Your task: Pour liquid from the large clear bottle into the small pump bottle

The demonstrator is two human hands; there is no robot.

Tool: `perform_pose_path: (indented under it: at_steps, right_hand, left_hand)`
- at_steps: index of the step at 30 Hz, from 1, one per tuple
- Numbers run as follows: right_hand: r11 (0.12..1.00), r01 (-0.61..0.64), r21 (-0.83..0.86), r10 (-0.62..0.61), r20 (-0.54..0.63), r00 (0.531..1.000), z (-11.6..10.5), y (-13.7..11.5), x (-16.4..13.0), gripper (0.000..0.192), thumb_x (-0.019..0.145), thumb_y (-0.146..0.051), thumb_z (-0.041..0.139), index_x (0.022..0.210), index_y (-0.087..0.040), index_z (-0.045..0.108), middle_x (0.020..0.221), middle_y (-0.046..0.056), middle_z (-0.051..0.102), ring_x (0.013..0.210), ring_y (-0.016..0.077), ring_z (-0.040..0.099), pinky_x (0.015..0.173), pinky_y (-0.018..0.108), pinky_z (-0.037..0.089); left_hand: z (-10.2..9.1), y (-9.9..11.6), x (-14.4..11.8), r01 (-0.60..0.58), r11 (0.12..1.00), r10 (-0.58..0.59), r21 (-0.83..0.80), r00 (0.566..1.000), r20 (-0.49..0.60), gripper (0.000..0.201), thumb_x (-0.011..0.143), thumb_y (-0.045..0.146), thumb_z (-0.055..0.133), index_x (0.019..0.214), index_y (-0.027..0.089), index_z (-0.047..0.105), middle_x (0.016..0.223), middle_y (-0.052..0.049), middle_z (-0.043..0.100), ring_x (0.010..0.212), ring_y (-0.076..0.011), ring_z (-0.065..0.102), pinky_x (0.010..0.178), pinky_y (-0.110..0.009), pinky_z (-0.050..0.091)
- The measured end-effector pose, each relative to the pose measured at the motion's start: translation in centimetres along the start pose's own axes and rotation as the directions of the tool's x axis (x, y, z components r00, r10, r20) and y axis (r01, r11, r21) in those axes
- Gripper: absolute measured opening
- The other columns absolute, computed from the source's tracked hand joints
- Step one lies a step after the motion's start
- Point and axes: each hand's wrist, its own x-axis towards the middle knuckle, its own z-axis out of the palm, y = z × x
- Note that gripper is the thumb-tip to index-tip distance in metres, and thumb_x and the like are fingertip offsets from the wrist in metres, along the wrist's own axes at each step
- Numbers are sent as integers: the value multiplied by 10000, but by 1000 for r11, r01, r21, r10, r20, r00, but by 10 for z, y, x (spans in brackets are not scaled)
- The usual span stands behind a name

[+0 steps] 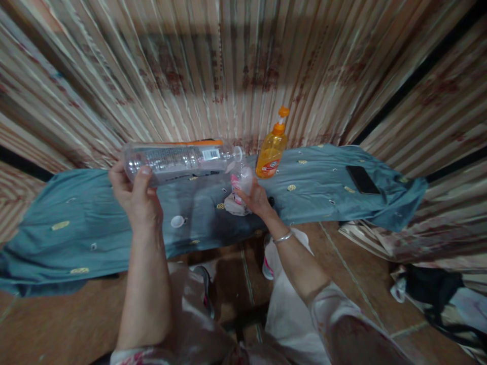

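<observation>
Holding a large clear bottle (pixel 178 158) on its side above the blue-green, cloth-covered worktop (pixel 95 218), left of its middle, gripping the base end with the fingers of the left hand (pixel 140 200) and pointing the mouth to the right. Wrapping the fingers of the right hand (pixel 256 198) around a small clear bottle (pixel 241 177) just below that mouth, but not making out whether touching or slightly apart there. Seeing an orange pump bottle (pixel 271 154) upright just beyond the right hand, nearest of all to both mouths. Noticing a crumpled pale thing (pixel 236 205) beneath the small bottle, too blurred to name, and a small dark object (pixel 271 201) partly hidden beside the right hand. Seeing also a round white piece (pixel 177 221), like a cap, near the front edge, a dark phone (pixel 362 180) flat toward the right end, and a striped curtain (pixel 228 61) behind everything. Finding the large bottle see-through, with fine print, a white barcode and an orange band along its upper side, and the small one marked in pink. Counting two clear bottles, one pump bottle, one round white piece and one phone.
</observation>
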Motion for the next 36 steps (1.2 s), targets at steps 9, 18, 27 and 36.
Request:
perform_pose_path:
  at_steps: [9, 18, 27, 36]
  right_hand:
    - [1000, 0, 9, 0, -17, 1000, 6, 3, 0, 791, 863, -627, 500, 1336, -16, 330, 1025, 235, 695, 928, 314, 696, 760, 401, 541]
    - [1000, 7, -1, -7, -8, 1000, 1, 1, -1, 786, 862, -614, 511, 1337, -14, 328, 1000, 223, 703, 908, 305, 697, 732, 383, 544]
    - [1000, -1, -16, 1, 15, 1000, 5, 3, -1, 756, 877, -584, 517, 1347, -22, 331, 1071, 245, 675, 958, 318, 682, 786, 414, 540]
    - [1000, -9, -24, 9, 6, 1000, 4, 1, -1, 791, 867, -606, 514, 1348, -11, 314, 1021, 227, 689, 927, 322, 685, 746, 400, 542]
  left_hand:
    - [2, 4, -1, 17, 999, -17, -39, 1000, -4, 388, 542, 271, 704, 894, 198, 556, 891, 12, 592, 870, -129, 575, 897, -328, 450]
    - [0, 0, -1, -7, 1000, 7, 16, 1000, 28, 368, 585, 328, 698, 901, 212, 547, 901, 16, 574, 892, -140, 574, 890, -348, 460]
    - [-1, -2, 0, -7, 1000, 7, 12, 1000, 24, 395, 574, 346, 714, 907, 211, 551, 917, 8, 582, 894, -147, 578, 913, -367, 458]
    - [0, 1, 0, -10, 1000, 10, -3, 1000, 21, 374, 581, 323, 714, 891, 202, 542, 888, 12, 567, 873, -138, 569, 905, -347, 451]
